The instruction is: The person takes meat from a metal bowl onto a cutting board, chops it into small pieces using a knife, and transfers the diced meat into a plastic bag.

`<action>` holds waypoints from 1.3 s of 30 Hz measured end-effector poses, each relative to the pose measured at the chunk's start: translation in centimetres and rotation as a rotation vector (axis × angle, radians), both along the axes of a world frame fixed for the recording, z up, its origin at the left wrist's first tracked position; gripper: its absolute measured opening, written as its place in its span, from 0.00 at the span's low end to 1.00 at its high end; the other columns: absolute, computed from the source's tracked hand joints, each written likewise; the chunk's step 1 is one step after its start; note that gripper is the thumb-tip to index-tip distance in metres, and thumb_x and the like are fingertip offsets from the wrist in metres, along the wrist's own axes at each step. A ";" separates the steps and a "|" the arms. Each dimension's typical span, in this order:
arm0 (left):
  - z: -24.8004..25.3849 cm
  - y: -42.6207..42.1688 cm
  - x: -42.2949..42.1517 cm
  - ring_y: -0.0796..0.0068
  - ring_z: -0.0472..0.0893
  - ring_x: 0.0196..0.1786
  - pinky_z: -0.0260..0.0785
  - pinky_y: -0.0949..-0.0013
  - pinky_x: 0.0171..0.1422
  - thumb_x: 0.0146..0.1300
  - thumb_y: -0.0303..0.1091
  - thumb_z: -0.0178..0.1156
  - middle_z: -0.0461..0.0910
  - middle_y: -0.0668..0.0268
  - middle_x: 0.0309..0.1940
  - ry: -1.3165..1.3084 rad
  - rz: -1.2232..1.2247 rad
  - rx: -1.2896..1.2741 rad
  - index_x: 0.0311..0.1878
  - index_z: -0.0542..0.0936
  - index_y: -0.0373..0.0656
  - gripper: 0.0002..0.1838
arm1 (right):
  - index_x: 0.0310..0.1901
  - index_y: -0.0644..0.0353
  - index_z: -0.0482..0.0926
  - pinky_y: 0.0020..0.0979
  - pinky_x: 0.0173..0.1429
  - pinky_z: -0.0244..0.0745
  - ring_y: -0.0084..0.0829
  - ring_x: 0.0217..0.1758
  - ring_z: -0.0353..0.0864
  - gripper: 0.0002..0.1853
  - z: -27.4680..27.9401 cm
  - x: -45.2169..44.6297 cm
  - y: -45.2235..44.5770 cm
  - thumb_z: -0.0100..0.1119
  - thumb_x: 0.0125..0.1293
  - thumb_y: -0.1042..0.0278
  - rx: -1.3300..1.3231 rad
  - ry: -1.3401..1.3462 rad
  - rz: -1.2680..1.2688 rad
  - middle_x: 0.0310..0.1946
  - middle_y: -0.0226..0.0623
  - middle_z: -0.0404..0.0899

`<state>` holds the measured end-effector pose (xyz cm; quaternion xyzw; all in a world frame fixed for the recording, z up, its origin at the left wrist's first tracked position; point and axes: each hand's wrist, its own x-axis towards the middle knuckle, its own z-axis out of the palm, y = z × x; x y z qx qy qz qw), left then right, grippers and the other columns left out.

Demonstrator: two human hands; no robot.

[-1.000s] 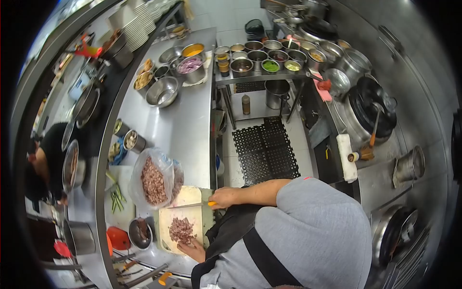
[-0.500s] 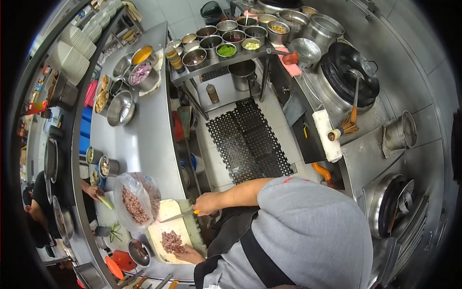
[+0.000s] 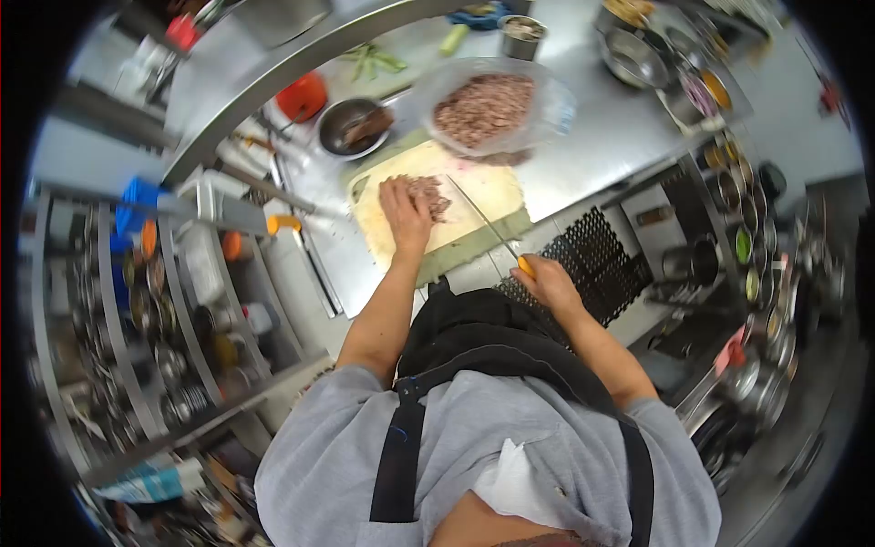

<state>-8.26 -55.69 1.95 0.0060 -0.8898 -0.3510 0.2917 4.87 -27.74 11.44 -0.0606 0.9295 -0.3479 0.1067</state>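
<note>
A pale cutting board [image 3: 492, 187] lies on a green cloth [image 3: 499, 230] at the counter's edge. On it is a small heap of chopped meat [image 3: 428, 196]. My left hand [image 3: 406, 217] rests against the left side of this heap, fingers stretched out. My right hand [image 3: 551, 283] is wrapped round the yellow handle of a knife [image 3: 489, 221]. Its blade points up and left, with the tip over the board, right of the heap. Beyond the board sits a clear plastic bag [image 3: 547, 96] of chopped meat [image 3: 483, 109].
A metal bowl [image 3: 354, 129] with dark pieces stands left of the bag, near an orange container [image 3: 301, 97]. Green vegetable strips [image 3: 372, 60] lie behind it. Several knives and tools lie at left. A wire shelf [image 3: 146, 301] stands at far left, and a black mat [image 3: 592, 260] covers the floor.
The camera view has swung round, so the board now appears at upper centre. My left hand stays at the heap, and my right hand still grips the knife.
</note>
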 end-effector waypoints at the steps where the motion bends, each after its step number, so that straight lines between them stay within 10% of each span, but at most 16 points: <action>1: 0.1 -0.7 0.0 0.39 0.63 0.72 0.52 0.39 0.78 0.71 0.34 0.56 0.68 0.40 0.66 -0.012 0.015 -0.017 0.62 0.73 0.31 0.21 | 0.45 0.65 0.80 0.53 0.46 0.75 0.63 0.42 0.81 0.17 0.2 -0.1 -0.8 0.66 0.68 0.58 -0.014 0.019 0.009 0.35 0.60 0.82; 39: -0.4 -7.5 -3.5 0.42 0.61 0.76 0.50 0.44 0.83 0.70 0.41 0.58 0.69 0.45 0.66 -0.185 -0.378 0.036 0.63 0.73 0.31 0.26 | 0.55 0.70 0.80 0.42 0.48 0.80 0.55 0.45 0.87 0.20 0.4 2.0 -6.6 0.69 0.64 0.68 0.081 -0.070 -0.094 0.39 0.60 0.85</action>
